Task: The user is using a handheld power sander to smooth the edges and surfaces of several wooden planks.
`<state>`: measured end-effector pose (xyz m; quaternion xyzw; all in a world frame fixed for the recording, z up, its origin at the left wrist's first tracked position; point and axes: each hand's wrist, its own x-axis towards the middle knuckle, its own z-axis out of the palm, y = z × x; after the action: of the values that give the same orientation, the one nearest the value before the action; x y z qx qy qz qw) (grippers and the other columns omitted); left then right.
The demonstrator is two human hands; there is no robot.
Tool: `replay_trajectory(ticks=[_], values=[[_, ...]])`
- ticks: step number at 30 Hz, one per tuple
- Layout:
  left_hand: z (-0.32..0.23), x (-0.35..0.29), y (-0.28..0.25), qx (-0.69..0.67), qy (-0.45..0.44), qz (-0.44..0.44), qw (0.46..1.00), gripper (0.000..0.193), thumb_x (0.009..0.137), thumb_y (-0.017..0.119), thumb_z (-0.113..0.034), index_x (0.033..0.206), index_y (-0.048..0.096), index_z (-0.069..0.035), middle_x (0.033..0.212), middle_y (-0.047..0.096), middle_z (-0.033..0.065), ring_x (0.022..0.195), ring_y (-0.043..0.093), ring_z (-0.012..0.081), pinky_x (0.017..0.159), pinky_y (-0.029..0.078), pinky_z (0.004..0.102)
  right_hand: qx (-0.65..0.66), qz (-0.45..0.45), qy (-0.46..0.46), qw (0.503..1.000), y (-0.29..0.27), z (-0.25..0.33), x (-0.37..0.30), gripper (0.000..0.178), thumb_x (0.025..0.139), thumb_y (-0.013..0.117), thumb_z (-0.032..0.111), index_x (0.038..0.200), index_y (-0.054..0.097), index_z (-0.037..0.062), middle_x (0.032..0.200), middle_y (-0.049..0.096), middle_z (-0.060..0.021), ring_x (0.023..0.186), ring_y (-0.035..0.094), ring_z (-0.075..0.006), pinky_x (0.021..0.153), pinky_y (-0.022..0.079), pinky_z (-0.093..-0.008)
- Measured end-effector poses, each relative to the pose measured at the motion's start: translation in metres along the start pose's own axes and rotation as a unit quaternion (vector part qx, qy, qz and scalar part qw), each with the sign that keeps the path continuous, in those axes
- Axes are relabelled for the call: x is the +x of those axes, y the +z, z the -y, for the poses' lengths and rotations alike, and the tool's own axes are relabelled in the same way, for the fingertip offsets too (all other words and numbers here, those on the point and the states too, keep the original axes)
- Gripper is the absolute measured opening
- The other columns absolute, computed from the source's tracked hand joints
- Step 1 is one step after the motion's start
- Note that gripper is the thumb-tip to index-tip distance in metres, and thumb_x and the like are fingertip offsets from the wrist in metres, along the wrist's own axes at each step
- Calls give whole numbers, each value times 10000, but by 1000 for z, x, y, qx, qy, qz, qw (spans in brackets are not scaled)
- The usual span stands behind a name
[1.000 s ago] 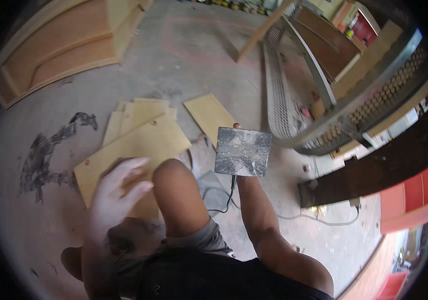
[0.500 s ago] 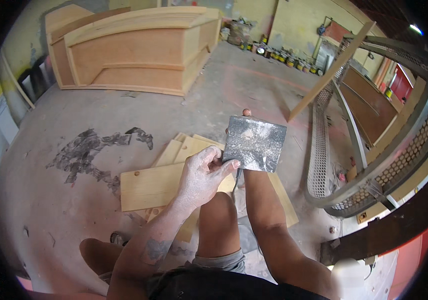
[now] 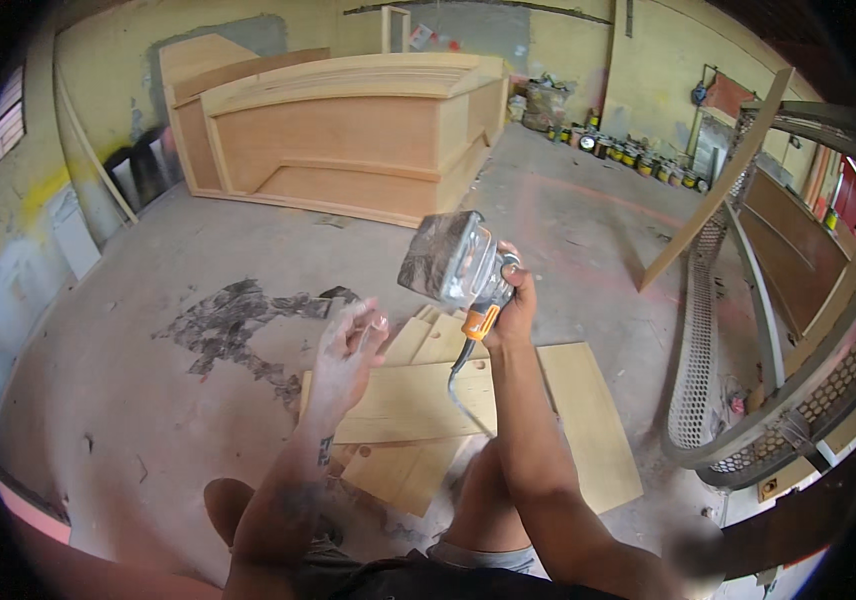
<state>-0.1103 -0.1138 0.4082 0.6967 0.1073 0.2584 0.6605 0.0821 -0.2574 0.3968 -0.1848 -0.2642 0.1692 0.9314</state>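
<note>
My right hand [image 3: 513, 300] is wrapped round an electric palm sander [image 3: 473, 275] with an orange and black body and a clear, dusty part. The sander is tilted up, its square dark sanding pad [image 3: 434, 258] facing left. A dark power cord [image 3: 458, 375] runs down from its orange end. To the left of the sander, apart from it, my dusty left hand [image 3: 348, 350] is raised with its fingers loosely bent and nothing seen in them. Below both hands, several pale wooden boards [image 3: 398, 400] lie overlapping on the floor; my right forearm hides part of them.
A large unpainted wooden counter [image 3: 338, 140] stands ahead. A curved perforated metal frame [image 3: 698, 350] and a leaning wooden plank [image 3: 718, 180] stand at right. Several paint cans [image 3: 638, 160] line the far wall. A dark stain [image 3: 238, 325] marks the concrete floor at left.
My left hand has let go of the pad's edge and moved left and down. My right hand has turned the sander, so its body now shows. The view has also shifted.
</note>
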Motion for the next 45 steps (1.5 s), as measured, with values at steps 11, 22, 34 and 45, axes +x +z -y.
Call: replay_trajectory(ticks=[11,22,34,45], values=[[44,4,60,-133,-112,-38,984,670,1040,341,-616,1490,463,-135,1373,528,64,1196,502,190,1005,416,390,-274,-150,-144,939,7,-66,-65,469,790,598,55,1250,506,75,1103,552,-95,986,575,-185,882,492,-328],[32,22,56,-403,-116,-43,907,436,997,403,-424,1285,563,-139,1135,632,24,1067,604,182,836,480,385,-380,-82,-241,889,4,-73,-60,473,781,653,60,1232,515,24,1195,513,-103,1083,501,-201,998,408,-335],[85,19,54,-189,-59,-34,980,259,968,608,-187,1161,627,-15,937,597,-10,877,577,96,766,471,282,-289,-129,-93,944,-1,-67,-48,393,851,587,39,1238,522,60,1077,535,-69,921,517,-134,825,458,-266],[27,4,-41,188,96,-67,975,468,964,663,-213,1388,558,-45,1260,670,83,1188,610,191,1035,467,324,-301,-100,14,948,1,-49,-52,383,816,631,7,1190,568,58,1032,584,-53,892,569,-125,762,493,-253]])
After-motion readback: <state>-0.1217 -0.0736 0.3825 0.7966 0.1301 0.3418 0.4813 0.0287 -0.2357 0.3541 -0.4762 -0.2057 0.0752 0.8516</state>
